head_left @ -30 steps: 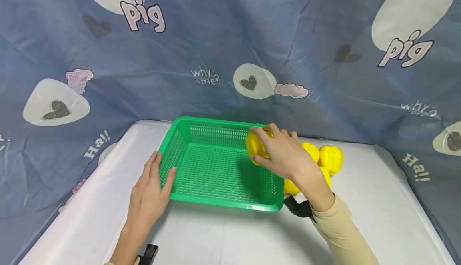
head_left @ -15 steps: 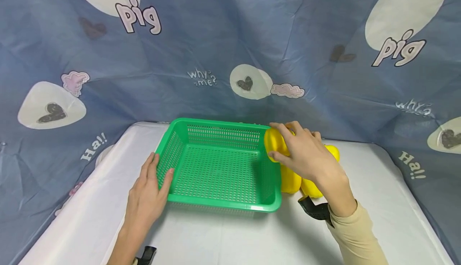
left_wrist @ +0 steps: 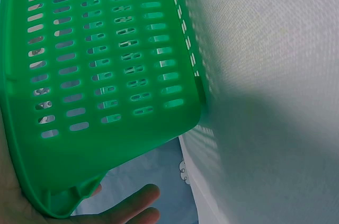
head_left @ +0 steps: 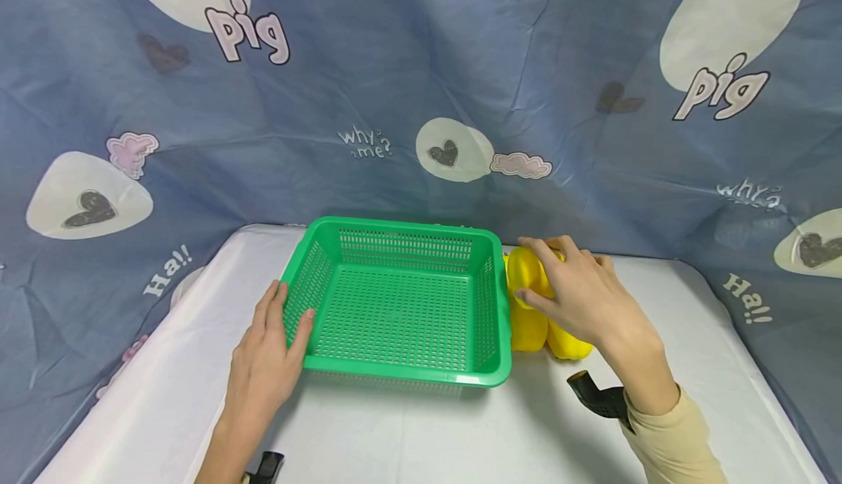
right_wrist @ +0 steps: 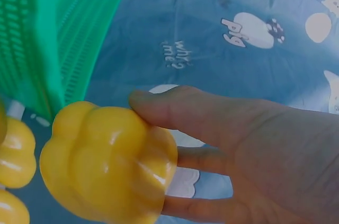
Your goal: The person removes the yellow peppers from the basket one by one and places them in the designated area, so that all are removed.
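Over the last second my right hand point(head_left: 579, 294) carried the yellow pepper point(head_left: 526, 273) out of the green basket point(head_left: 395, 308): it was over the basket's right inner wall, then at the rim, and now sits outside, just beside the right wall, on top of the other yellow peppers point(head_left: 549, 334) clustered on the white surface point(head_left: 408, 433). So the way I read it, the pepper is going back to the pile rather than into the basket, and the basket is empty. Right hand: fingers curled round the pepper from above, thumb on its near left side, full grip; the right wrist view confirms fingers wrapped behind the pepper point(right_wrist: 108, 163), with more peppers at the lower left edge. I can't tell if it's already resting its weight on the pile or is held just touching it. Left hand point(head_left: 266, 356) hasn't moved: flat along the basket's near left corner, thumb hooked over the rim, fingers outside, steadying it. Blue printed cloth point(head_left: 421, 89) behind everything.
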A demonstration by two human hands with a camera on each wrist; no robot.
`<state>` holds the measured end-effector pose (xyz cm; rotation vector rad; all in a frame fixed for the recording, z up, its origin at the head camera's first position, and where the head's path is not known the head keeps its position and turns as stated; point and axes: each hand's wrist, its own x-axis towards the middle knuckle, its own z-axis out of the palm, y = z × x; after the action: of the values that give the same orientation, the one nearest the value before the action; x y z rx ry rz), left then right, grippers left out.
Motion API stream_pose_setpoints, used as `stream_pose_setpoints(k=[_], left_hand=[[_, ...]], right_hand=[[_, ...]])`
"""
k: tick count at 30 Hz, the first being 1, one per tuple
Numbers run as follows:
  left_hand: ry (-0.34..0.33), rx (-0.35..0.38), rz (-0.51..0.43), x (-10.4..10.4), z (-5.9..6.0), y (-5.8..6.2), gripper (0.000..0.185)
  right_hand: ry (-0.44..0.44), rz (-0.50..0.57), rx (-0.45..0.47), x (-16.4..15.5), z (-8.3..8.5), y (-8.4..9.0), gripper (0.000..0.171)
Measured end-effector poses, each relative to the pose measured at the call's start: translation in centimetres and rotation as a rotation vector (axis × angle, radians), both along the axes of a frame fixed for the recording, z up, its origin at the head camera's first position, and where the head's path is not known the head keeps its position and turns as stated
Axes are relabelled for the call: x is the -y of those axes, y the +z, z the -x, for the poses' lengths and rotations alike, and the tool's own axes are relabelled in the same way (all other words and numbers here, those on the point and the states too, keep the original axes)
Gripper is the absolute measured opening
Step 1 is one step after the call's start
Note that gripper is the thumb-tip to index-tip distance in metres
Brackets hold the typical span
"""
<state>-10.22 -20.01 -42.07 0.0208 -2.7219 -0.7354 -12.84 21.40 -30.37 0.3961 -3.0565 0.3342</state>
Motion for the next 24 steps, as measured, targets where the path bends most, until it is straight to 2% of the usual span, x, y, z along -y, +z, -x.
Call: stream_pose_setpoints(k=[7, 24], left_hand=[[0.002, -0.008, 0.003, 0.0, 0.0, 0.0, 0.073], [0.001, 0.001, 0.003, 0.0, -0.1, 0.0, 0.073]], right_hand=[[-0.024, -0.012, 0.011, -1.9, -0.4, -0.7, 0.073], [-0.137, -0.030, 0.136, -7.3, -0.7, -2.6, 0.077]])
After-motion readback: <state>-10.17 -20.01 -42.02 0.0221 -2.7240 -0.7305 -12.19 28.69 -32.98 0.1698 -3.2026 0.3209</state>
